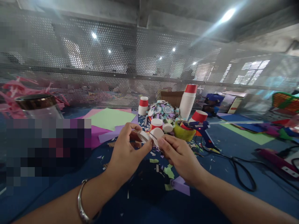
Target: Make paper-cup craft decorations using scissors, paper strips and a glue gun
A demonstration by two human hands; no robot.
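My left hand (129, 152) is closed on a small white round piece (143, 136), pinched at its edge between thumb and fingers. In my right hand (181, 155) is a thin dark pointed tool (153, 136), whose tip reaches the gap beside that piece. A second white disc (157, 134) shows right behind the tool; whether a hand touches it cannot be made out. Just beyond the hands stands a red and white paper cup (156, 123). Another small white round piece (168, 127) lies to its right. Paper scraps (168, 171) are scattered on the blue tabletop (144, 193) below.
A blue glue gun (205, 132) rests by a yellow-green bowl (184, 130), its black cord (243, 174) looping right toward a power strip (277, 161). Behind are stacked paper cups (188, 101) and a decorated pile (163, 109). Coloured sheets (112, 118) lie left, near a gold-lidded jar (38, 104).
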